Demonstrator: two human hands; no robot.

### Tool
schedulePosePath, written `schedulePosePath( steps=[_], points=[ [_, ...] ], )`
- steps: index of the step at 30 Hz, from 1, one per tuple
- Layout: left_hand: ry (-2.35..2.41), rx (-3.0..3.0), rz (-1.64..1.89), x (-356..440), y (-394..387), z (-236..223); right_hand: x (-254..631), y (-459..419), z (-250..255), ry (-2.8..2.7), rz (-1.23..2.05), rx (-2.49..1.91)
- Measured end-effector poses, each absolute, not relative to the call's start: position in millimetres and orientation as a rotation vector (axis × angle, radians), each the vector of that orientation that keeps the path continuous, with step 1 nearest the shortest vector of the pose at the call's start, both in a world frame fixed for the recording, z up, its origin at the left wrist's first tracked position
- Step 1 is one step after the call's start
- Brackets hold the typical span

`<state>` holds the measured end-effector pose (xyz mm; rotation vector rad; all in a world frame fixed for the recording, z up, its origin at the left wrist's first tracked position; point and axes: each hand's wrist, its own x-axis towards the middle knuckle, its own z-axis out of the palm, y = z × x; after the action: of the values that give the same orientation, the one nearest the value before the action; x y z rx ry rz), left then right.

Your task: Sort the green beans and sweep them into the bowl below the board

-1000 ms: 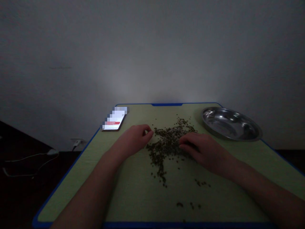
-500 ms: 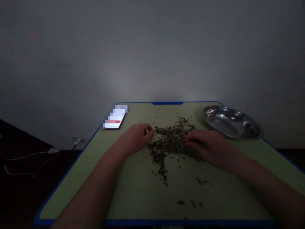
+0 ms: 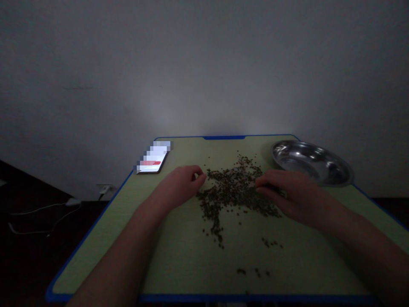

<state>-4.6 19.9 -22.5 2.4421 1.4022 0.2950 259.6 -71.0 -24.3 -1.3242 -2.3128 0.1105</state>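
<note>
Small dark grains, like peppercorns or seeds (image 3: 230, 187), lie scattered in a thin layer across the middle of the green table. At their left edge rests my left hand (image 3: 183, 185), fingers curled and thumb meeting the fingertips; whatever it may hold is hidden. On the right side of the scatter, my right hand (image 3: 289, 192) is closed in a pinch, thumb and fingertips together. Anything between those fingertips is too small to make out. Behind the right hand stands a shiny oval metal bowl (image 3: 332, 168), partly covered by that hand.
A lit phone (image 3: 155, 157) lies at the table's far left edge. Several stray bits (image 3: 241, 271) are near the front. The table (image 3: 179, 256) has a blue rim and stands against a grey wall (image 3: 204, 76). A white cable (image 3: 41, 209) runs on the floor at left.
My right hand has moved a little to the right, towards the metal bowl, uncovering grains. My left hand has stayed nearly where it was.
</note>
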Motion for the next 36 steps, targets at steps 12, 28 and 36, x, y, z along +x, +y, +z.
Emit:
schedulePosePath(
  steps=[12, 28, 36],
  points=[
    [1.371, 2.461, 0.267, -5.0, 19.2, -20.4, 257.3, -70.2, -23.4, -2.349, 0.235, -1.313],
    [1.384, 2.463, 0.249, -4.6, 17.4, -20.9, 239.4, -73.6, -29.4, -2.343, 0.25, -1.257],
    [1.384, 2.456, 0.27, -3.8, 16.9, -20.0, 233.1, -73.6, -26.2, -2.186, 0.283, -1.295]
  ],
)
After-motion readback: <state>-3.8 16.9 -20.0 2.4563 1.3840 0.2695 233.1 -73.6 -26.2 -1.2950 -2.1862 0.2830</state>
